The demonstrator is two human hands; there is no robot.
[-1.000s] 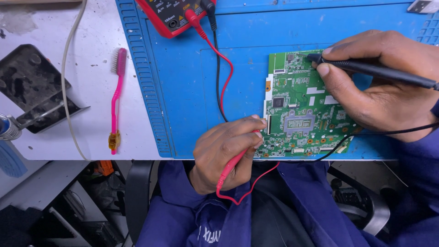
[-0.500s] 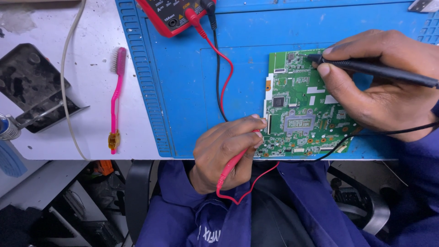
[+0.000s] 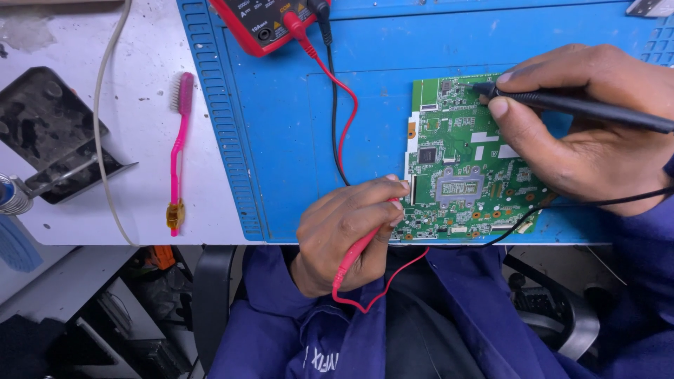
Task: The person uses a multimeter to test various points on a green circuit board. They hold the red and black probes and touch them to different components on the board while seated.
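**Circuit board under two probes at a blue bench mat**

Circuit board [image 3: 467, 168], green and crowded with small parts, lies flat on a blue mat [image 3: 281, 140] near the front edge of a white bench [image 3: 140, 175], directly before a seated person in a dark blue work jacket. The left hand [image 3: 347, 235] is closed in a pen-like pinch around a red probe [image 3: 358, 249], thumb and fingers pressed to its shaft, the tip meeting the board's lower left edge. The right hand [image 3: 583, 140] pinches a black probe [image 3: 583, 107] between thumb and fingertips, its point set on the board's upper part while the heel of the hand rests over the board's right side.

A red lead [image 3: 344, 105] and a black lead [image 3: 333, 98] run side by side up the mat to a red multimeter [image 3: 270, 24], which sits half out of view at the top edge. A second stretch of black lead [image 3: 597, 203] passes under the right wrist, and the red lead loops below the left hand over the person's lap.

Left of the mat, well apart from the board, a pink brush [image 3: 177, 147] lies lengthwise on the bench. Beyond it rests a dark metal plate [image 3: 49, 133], with a pale cable [image 3: 102, 140] trailing across it.
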